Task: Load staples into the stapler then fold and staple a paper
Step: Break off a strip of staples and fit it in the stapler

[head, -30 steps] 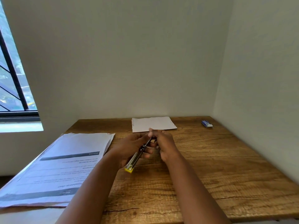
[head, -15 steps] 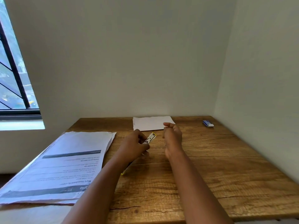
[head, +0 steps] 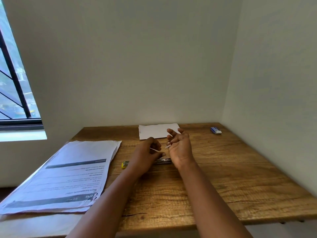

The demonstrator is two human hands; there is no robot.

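The stapler [head: 163, 160] lies flat on the wooden table [head: 223, 169], its yellow end [head: 125, 164] pointing left and its metal part pointing right. My left hand [head: 145, 157] hovers over its middle and hides it, pinching a thin pale staple strip [head: 153, 149] between thumb and fingers. Just to the right, my right hand [head: 180, 146] is raised with its fingers spread. A small pale bit shows by its thumb, too small to identify. A white folded paper [head: 154, 132] lies behind both hands near the wall.
A stack of printed sheets [head: 68, 172] covers the table's left side and overhangs the edge. A small blue and white box [head: 215, 130] sits at the far right corner. Walls close the back and right; a window is at the left.
The stapler has left my left hand and now lies on the table. My left hand now pinches a thin strip. My right hand has opened its fingers and stayed beside the left.
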